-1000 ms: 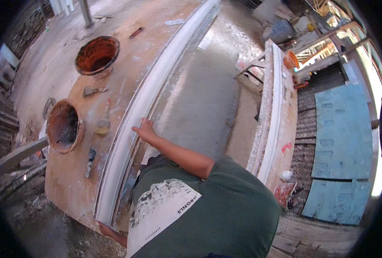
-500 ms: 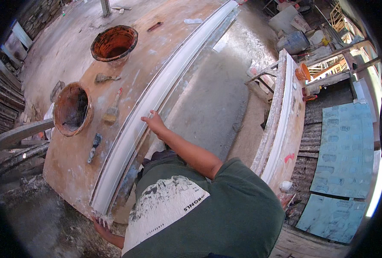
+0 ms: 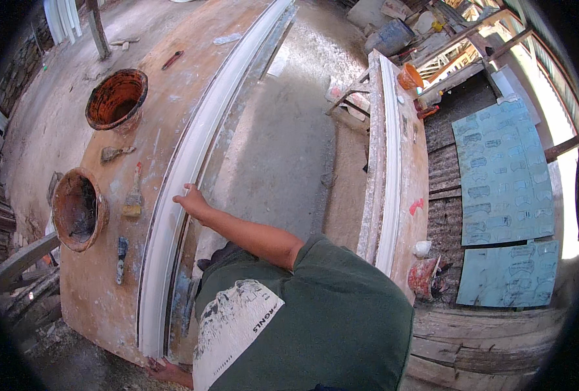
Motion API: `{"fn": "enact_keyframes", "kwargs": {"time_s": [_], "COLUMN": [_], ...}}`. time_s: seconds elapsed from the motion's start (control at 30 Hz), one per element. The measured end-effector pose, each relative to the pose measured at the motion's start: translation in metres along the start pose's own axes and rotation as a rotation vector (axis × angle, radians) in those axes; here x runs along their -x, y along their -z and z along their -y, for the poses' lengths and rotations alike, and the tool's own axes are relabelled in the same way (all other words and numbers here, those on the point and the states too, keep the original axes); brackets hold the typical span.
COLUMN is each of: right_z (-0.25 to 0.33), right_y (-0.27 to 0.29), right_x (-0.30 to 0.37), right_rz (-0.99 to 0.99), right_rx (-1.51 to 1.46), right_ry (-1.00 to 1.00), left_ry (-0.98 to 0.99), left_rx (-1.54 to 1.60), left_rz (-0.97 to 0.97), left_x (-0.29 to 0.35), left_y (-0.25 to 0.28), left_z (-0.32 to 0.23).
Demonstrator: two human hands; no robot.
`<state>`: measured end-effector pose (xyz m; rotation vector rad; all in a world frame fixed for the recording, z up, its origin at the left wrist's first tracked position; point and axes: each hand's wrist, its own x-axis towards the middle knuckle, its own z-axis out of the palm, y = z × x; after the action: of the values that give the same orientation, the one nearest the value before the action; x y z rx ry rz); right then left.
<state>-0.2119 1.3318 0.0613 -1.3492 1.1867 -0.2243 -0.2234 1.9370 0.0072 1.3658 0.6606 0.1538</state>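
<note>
A long white moulding strip (image 3: 184,156), with grooves along its length, lies along the near edge of a wooden table. My right hand (image 3: 194,203) rests on its inner edge about midway, thumb and a finger spread apart on the white surface. At the strip's near end, low in the view, my left hand (image 3: 169,373) has its fingers bent against the end, partly hidden. Beyond the strip lie a yellowish-bristled paintbrush (image 3: 133,199), a brush with dark bristles (image 3: 121,260) and another worn brush (image 3: 115,154).
Two stained buckets (image 3: 79,210) (image 3: 116,104) stand on the table (image 3: 94,306). A red-handled tool (image 3: 171,60) lies farther off. On the right, across a concrete floor (image 3: 276,150), a second bench bears another white strip (image 3: 390,169). Blue sheets (image 3: 504,176) lie beyond it.
The view has swung, so the table and buckets sit farther left and lower. Both hands keep about the same places on the white strip.
</note>
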Motion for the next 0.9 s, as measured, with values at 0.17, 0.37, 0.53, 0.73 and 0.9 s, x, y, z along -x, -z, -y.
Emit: {"fn": "enact_keyframes", "kwargs": {"time_s": [0.17,0.37,0.53,0.73,0.9], "right_z": [-0.001,0.006,-0.023,-0.003,-0.004], "right_y": [0.001,-0.003,0.0,0.023,0.018], "right_x": [-0.024,-0.04,-0.067,-0.055,-0.065], "right_rz": [-0.133,-0.253,-0.111,0.048,0.129], "right_rx": [-0.168,-0.386,-0.481,-0.561,-0.591], "right_ry": [-0.188,-0.392,-0.394,-0.487,-0.488], "left_ry": [0.086,0.068,0.066,0.053,0.193], "left_rx": [0.101,0.129,0.162,0.236,0.325], "left_rz": [-0.134,-0.194,-0.226,-0.263,-0.378], "left_x": [0.022,0.026,0.034,0.05,0.067], "left_y": [-0.04,-0.046,-0.06,-0.085,-0.154], "left_z": [-0.017,0.004,0.019,0.034,0.066]}}
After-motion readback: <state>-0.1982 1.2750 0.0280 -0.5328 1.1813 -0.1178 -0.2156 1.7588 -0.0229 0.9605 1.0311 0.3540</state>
